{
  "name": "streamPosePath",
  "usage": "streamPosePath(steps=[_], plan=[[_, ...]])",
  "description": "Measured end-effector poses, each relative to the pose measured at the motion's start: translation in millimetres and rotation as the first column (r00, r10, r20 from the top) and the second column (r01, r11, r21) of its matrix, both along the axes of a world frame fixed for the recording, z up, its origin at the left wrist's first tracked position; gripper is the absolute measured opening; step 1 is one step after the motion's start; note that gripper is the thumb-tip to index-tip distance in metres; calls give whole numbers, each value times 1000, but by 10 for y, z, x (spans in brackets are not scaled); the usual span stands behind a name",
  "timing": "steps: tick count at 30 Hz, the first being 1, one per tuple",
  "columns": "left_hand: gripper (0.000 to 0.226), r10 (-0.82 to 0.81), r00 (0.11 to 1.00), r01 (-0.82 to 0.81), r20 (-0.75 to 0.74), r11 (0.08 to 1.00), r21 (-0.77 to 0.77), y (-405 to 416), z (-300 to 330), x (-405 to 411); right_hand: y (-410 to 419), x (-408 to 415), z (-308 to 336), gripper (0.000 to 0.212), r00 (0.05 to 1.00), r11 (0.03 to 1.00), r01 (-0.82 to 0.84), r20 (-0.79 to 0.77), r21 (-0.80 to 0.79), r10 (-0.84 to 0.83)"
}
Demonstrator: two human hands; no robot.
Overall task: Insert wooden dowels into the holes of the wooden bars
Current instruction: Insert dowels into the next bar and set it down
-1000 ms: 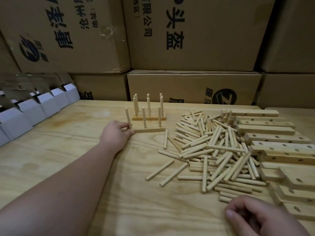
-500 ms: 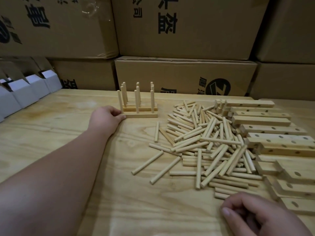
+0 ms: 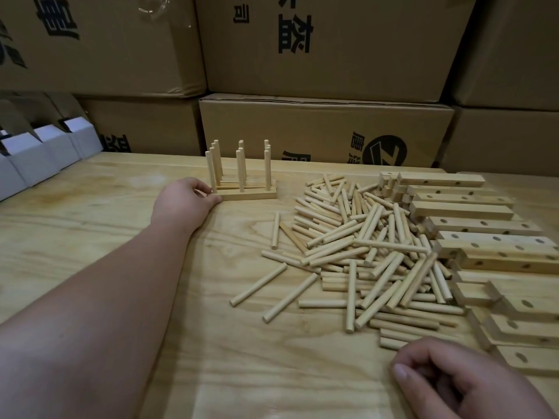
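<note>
Left hand at the finished bars, right hand low by the dowel pile.

We can't quite see whether the left fingertips touch or pinch the near bar; they lie curled at its left end, its three dowels upright, more pegged bars half hidden behind. Our right hand is cut off by the frame, fingers curled, nothing visibly in them. Loose dowels sprawl just beyond it; empty bars stack at the right.

Dim, warm, soft light; faint shadows, dark upper corners, wide-angle bending at edges, mild softness throughout.
</note>
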State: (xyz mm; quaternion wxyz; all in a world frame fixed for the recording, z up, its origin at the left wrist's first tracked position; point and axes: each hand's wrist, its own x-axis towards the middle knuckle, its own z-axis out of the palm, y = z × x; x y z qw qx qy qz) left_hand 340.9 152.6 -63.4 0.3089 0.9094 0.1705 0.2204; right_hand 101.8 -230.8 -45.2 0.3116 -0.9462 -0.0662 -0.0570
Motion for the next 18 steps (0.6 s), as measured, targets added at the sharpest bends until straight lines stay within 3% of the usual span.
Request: streamPosePath(steps=[18], plan=[[27,35,999,-35,3,999,-22,15,-28,4,28,-56,69,22,1000,994,12,21,-105,-10]])
